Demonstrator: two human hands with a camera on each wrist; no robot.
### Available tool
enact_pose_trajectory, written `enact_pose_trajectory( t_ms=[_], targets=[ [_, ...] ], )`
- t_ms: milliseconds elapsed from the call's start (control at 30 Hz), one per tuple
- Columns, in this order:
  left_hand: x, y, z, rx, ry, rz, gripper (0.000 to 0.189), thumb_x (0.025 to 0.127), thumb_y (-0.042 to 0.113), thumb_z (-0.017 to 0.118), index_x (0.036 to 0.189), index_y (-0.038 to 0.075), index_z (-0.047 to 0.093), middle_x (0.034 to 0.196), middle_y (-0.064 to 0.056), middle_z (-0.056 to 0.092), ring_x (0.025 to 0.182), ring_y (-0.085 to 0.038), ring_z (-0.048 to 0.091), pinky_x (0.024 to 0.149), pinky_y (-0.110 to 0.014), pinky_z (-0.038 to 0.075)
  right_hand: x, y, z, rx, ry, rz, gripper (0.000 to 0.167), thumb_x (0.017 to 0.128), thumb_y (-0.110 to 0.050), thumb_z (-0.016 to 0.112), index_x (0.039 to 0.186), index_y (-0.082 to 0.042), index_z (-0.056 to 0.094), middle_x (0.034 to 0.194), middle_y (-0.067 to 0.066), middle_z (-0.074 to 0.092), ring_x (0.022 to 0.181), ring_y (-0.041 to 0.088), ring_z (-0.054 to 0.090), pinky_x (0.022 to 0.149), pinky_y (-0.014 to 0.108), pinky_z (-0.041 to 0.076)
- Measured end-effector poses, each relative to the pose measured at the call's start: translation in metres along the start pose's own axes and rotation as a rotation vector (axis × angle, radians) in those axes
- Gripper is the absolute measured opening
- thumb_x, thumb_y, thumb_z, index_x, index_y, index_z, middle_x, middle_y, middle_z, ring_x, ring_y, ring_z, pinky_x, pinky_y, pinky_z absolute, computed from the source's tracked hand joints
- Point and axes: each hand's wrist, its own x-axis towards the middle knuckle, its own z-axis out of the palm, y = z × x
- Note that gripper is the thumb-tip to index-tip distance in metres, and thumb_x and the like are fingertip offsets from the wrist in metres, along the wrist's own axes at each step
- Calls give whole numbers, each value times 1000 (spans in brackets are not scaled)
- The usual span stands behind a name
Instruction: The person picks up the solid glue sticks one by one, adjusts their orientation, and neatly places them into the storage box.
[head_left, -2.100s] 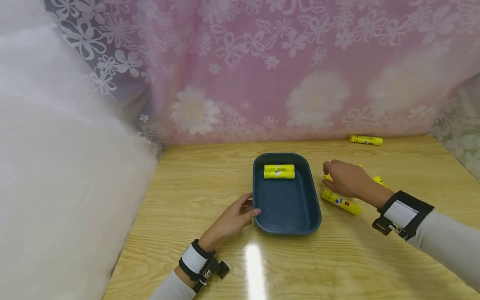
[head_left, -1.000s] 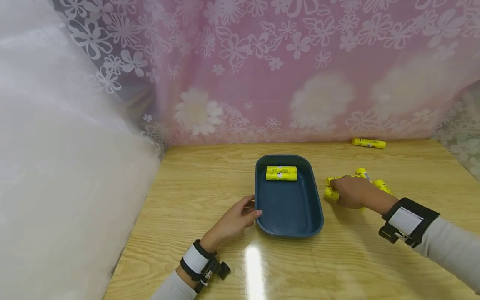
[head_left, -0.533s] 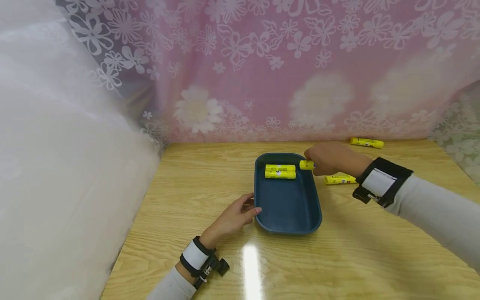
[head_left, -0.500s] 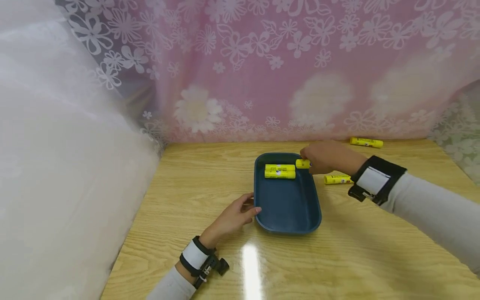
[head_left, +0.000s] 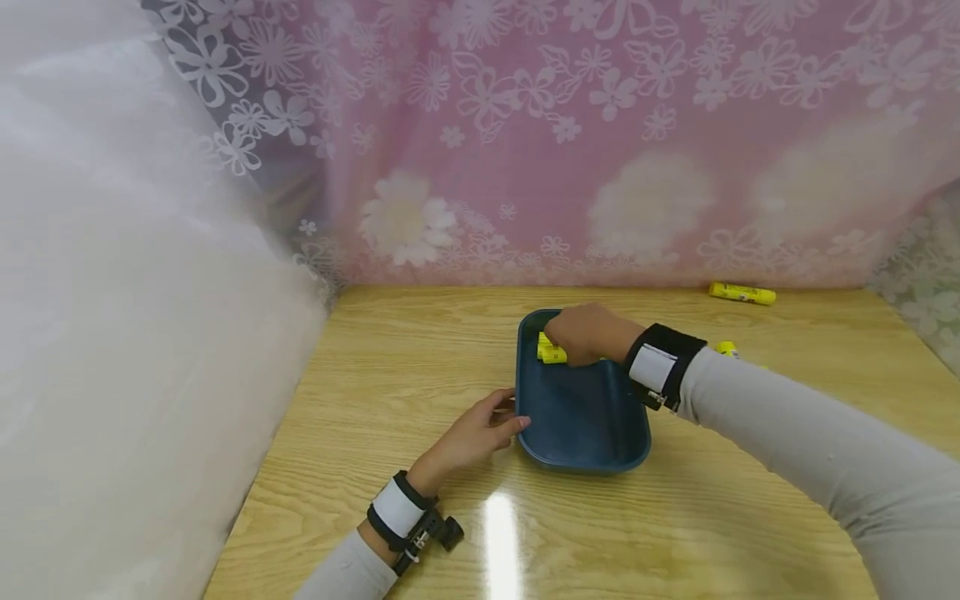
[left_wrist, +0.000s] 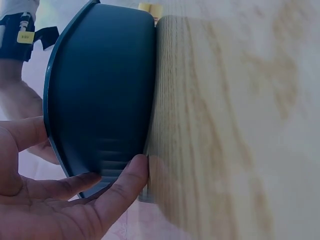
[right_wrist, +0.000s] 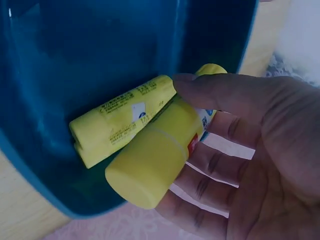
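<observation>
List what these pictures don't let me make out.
Head: right hand covers most of the yellow cylindrical sticks in the blue plastic tray.
Head: grey fabric sleeve partly hides yellow sticks on the wooden table; count uncertain.
Left wrist: tray wall blocks its contents.
Right wrist: thumb hides part of the held yellow stick.

Pale grey sleeves (head_left: 795, 446), black wrist straps (head_left: 681, 367) with white patches (head_left: 651, 367).

White glare (head_left: 501, 542) streaks the table (head_left: 408, 350) in the head view; the right-wrist view looks dim.
</observation>
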Motion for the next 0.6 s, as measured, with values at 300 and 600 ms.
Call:
enact_pose_trajectory(
  t_ms=[300,600],
  targets=[
    [0,0,0,8,-2,15,59,105,25,55,154,2,33,143,-21,50,128,-35,56,93,-42,56,21,-9,12,-17,-22,23,10,89,-8,73,87,-9,64,68,2,54,62,17,52,59,30,48],
    [-2,3,-1,-2,-16,20,58,106,23,53,154,-1,32,146,-24,48,131,-37,54,95,-44,55,28,-5,23,-66,-22,78,19,84,-16,81,93,-7,67,68,1,57,61,16,55,62,31,55]
  ],
)
